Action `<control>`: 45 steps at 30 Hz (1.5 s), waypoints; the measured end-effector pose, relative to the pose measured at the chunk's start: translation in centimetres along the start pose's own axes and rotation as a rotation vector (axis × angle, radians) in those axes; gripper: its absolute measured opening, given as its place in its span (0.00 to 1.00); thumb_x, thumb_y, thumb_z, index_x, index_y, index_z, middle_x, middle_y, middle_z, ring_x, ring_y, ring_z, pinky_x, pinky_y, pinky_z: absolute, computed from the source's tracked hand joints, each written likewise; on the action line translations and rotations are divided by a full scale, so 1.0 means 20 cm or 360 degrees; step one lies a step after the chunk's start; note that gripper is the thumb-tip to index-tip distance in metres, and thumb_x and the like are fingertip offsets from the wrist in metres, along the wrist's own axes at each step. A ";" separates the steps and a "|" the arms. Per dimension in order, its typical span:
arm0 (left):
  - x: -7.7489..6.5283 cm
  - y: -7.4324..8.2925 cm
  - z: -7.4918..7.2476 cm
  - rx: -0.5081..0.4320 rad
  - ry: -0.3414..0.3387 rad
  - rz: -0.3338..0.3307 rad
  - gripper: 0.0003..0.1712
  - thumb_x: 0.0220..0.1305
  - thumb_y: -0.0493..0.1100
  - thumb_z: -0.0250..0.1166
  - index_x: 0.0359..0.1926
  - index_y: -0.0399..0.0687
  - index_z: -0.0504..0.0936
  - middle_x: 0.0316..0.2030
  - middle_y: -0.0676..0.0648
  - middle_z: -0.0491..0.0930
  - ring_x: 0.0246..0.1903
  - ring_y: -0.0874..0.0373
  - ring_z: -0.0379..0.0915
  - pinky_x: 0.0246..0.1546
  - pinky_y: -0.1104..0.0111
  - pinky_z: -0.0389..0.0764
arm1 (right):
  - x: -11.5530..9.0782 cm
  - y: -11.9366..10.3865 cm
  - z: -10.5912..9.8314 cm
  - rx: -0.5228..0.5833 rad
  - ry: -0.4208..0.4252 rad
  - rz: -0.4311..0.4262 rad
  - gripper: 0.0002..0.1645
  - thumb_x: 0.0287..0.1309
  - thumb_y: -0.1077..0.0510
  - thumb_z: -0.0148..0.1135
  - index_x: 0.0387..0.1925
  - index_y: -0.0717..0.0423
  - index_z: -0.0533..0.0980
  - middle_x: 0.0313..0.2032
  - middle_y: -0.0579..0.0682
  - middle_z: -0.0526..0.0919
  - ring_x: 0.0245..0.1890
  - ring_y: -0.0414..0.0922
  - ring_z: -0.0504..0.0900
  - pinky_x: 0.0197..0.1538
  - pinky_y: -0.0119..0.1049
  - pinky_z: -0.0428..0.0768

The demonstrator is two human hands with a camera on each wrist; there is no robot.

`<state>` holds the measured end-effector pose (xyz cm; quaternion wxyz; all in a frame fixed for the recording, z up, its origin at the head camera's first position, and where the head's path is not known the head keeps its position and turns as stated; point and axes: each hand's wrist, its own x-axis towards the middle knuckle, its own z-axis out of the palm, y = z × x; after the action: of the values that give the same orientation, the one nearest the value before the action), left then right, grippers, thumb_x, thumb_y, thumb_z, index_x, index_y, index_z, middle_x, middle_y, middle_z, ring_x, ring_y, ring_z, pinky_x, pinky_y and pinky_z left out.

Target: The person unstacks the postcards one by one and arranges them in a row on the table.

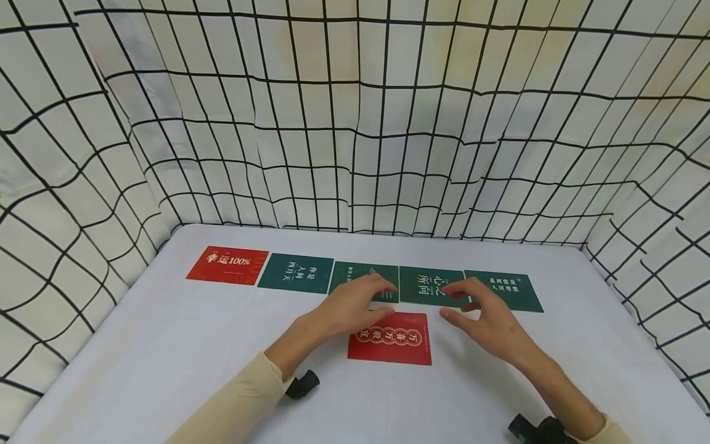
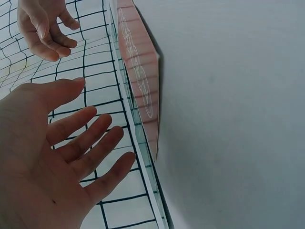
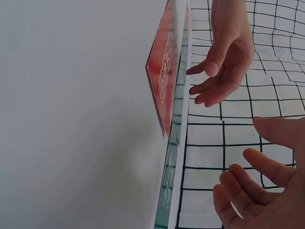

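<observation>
My left hand [image 1: 350, 306] is raised over the table with its fingers spread and nothing in them. In the head view it overlaps the left part of a red card [image 1: 391, 348] with white ring lettering, and part of a green card [image 1: 363, 272] behind. My right hand [image 1: 493, 324] is likewise raised, fingers loosely bent and holding nothing, to the right of the red card. Its fingertips overlap another green card [image 1: 424, 285]. In the left wrist view, the red card [image 2: 138, 67] lies flat, apart from both hands.
Along the back lies a row of cards: a red card [image 1: 228, 266] at the left end, then several green ones, including one [image 1: 296, 273] beside it and one [image 1: 513, 291] at the right end. Black-gridded white curtains [image 1: 355, 148] surround the white table [image 1: 138, 370].
</observation>
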<state>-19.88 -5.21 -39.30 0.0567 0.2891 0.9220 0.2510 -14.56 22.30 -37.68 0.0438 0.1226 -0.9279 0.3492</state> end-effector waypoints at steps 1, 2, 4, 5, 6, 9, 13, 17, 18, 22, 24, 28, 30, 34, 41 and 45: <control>0.00 0.00 0.00 0.0003 -0.0005 -0.0001 0.29 0.68 0.51 0.70 0.68 0.55 0.79 0.65 0.49 0.80 0.68 0.51 0.74 0.63 0.56 0.84 | 0.00 0.00 0.00 0.0005 -0.0010 0.0002 0.25 0.62 0.56 0.74 0.60 0.50 0.79 0.55 0.52 0.82 0.56 0.52 0.82 0.53 0.47 0.88; -0.01 -0.01 0.00 0.0007 -0.0009 0.0000 0.29 0.68 0.51 0.71 0.68 0.54 0.79 0.65 0.49 0.80 0.70 0.50 0.73 0.63 0.55 0.84 | 0.00 -0.01 0.01 0.0010 -0.0020 0.0004 0.25 0.62 0.55 0.74 0.60 0.50 0.79 0.56 0.51 0.82 0.56 0.52 0.82 0.53 0.47 0.88; -0.02 -0.01 0.00 0.0018 -0.0017 -0.0005 0.30 0.67 0.52 0.72 0.68 0.55 0.79 0.66 0.49 0.79 0.72 0.49 0.70 0.63 0.55 0.84 | 0.00 -0.01 0.01 0.0024 -0.0040 -0.0004 0.26 0.62 0.54 0.74 0.60 0.49 0.79 0.56 0.51 0.82 0.57 0.52 0.82 0.53 0.47 0.88; -0.02 -0.02 0.00 0.0020 -0.0020 -0.0005 0.31 0.66 0.52 0.72 0.68 0.55 0.79 0.66 0.49 0.79 0.73 0.49 0.69 0.64 0.54 0.83 | 0.00 -0.01 0.01 0.0031 -0.0051 -0.0013 0.26 0.62 0.54 0.74 0.60 0.49 0.79 0.56 0.50 0.82 0.57 0.52 0.82 0.53 0.46 0.88; -0.03 -0.02 0.00 0.0016 -0.0022 -0.0009 0.31 0.66 0.53 0.72 0.68 0.56 0.79 0.66 0.50 0.79 0.73 0.49 0.69 0.64 0.55 0.83 | 0.01 -0.01 0.02 0.0035 -0.0058 -0.0024 0.26 0.62 0.53 0.74 0.61 0.49 0.79 0.57 0.50 0.82 0.57 0.53 0.82 0.53 0.46 0.88; -0.04 -0.03 0.00 0.0009 -0.0031 -0.0014 0.32 0.65 0.53 0.73 0.69 0.57 0.78 0.66 0.50 0.80 0.71 0.50 0.71 0.63 0.55 0.84 | 0.01 -0.02 0.03 0.0051 -0.0083 -0.0057 0.27 0.61 0.53 0.75 0.61 0.48 0.78 0.58 0.50 0.82 0.58 0.54 0.81 0.53 0.45 0.87; -0.06 -0.04 0.00 -0.0010 -0.0064 -0.0012 0.33 0.63 0.54 0.74 0.68 0.57 0.79 0.65 0.50 0.80 0.68 0.51 0.73 0.58 0.57 0.86 | 0.02 -0.01 0.06 0.0063 -0.0130 -0.0092 0.29 0.60 0.54 0.75 0.63 0.50 0.78 0.58 0.50 0.81 0.59 0.52 0.80 0.55 0.51 0.87; -0.08 -0.05 0.00 0.0003 -0.0089 0.0000 0.34 0.61 0.55 0.76 0.67 0.57 0.79 0.62 0.51 0.81 0.62 0.54 0.77 0.54 0.61 0.87 | 0.03 -0.02 0.09 0.0050 -0.0196 -0.0163 0.33 0.58 0.55 0.77 0.64 0.53 0.77 0.58 0.50 0.80 0.61 0.51 0.80 0.57 0.55 0.86; -0.08 -0.05 0.00 0.0010 -0.0092 0.0007 0.34 0.60 0.55 0.76 0.67 0.57 0.80 0.61 0.51 0.81 0.60 0.55 0.77 0.54 0.61 0.87 | 0.03 -0.02 0.10 0.0046 -0.0212 -0.0181 0.33 0.58 0.54 0.77 0.64 0.53 0.77 0.58 0.50 0.80 0.61 0.50 0.80 0.58 0.55 0.86; -0.10 -0.06 0.01 0.0036 -0.0108 0.0031 0.33 0.60 0.55 0.75 0.66 0.56 0.81 0.59 0.51 0.82 0.59 0.56 0.78 0.55 0.60 0.87 | 0.04 -0.03 0.11 0.0025 -0.0254 -0.0202 0.34 0.56 0.52 0.79 0.63 0.52 0.77 0.58 0.49 0.80 0.60 0.50 0.80 0.57 0.53 0.86; -0.10 -0.06 0.01 0.0043 -0.0114 0.0037 0.33 0.60 0.55 0.75 0.65 0.55 0.81 0.59 0.51 0.82 0.59 0.55 0.77 0.55 0.60 0.87 | 0.04 -0.03 0.12 0.0020 -0.0287 -0.0191 0.34 0.56 0.52 0.79 0.63 0.51 0.77 0.58 0.48 0.80 0.60 0.49 0.79 0.57 0.52 0.86; -0.11 -0.05 0.01 0.0090 -0.0119 0.0044 0.34 0.59 0.56 0.75 0.65 0.55 0.81 0.59 0.51 0.82 0.59 0.55 0.77 0.56 0.59 0.86 | 0.03 -0.03 0.13 0.0010 -0.0349 -0.0160 0.35 0.55 0.51 0.79 0.63 0.50 0.77 0.59 0.48 0.79 0.60 0.51 0.78 0.55 0.48 0.88; -0.12 -0.05 0.01 0.0113 -0.0125 0.0046 0.34 0.58 0.57 0.76 0.65 0.55 0.81 0.60 0.51 0.82 0.59 0.55 0.77 0.58 0.58 0.85 | 0.02 -0.04 0.13 0.0005 -0.0371 -0.0149 0.36 0.54 0.49 0.80 0.63 0.49 0.77 0.60 0.48 0.79 0.60 0.51 0.78 0.54 0.47 0.88; -0.13 -0.06 0.01 0.0134 -0.0152 0.0045 0.37 0.56 0.60 0.77 0.66 0.56 0.81 0.60 0.51 0.81 0.60 0.55 0.75 0.60 0.56 0.83 | 0.02 -0.03 0.15 -0.0012 -0.0428 -0.0122 0.37 0.52 0.47 0.81 0.62 0.48 0.77 0.59 0.47 0.78 0.61 0.50 0.77 0.55 0.46 0.88; -0.15 -0.07 0.01 0.0141 -0.0166 0.0093 0.40 0.52 0.62 0.79 0.65 0.57 0.80 0.61 0.52 0.79 0.62 0.56 0.72 0.59 0.57 0.83 | 0.02 -0.04 0.19 -0.0049 -0.0515 -0.0130 0.40 0.48 0.46 0.84 0.62 0.51 0.78 0.58 0.49 0.78 0.61 0.49 0.77 0.53 0.42 0.89; -0.16 -0.07 0.01 0.0145 -0.0176 0.0102 0.43 0.50 0.62 0.80 0.66 0.57 0.80 0.61 0.52 0.78 0.62 0.56 0.71 0.56 0.59 0.85 | 0.02 -0.06 0.20 -0.0102 -0.0529 -0.0157 0.41 0.46 0.47 0.85 0.62 0.51 0.78 0.58 0.49 0.78 0.61 0.49 0.78 0.54 0.44 0.89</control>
<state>-17.86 -7.91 -40.36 0.0863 0.3341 0.9183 0.1942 -14.65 18.72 -39.94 -0.0893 0.2225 -0.9259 0.2918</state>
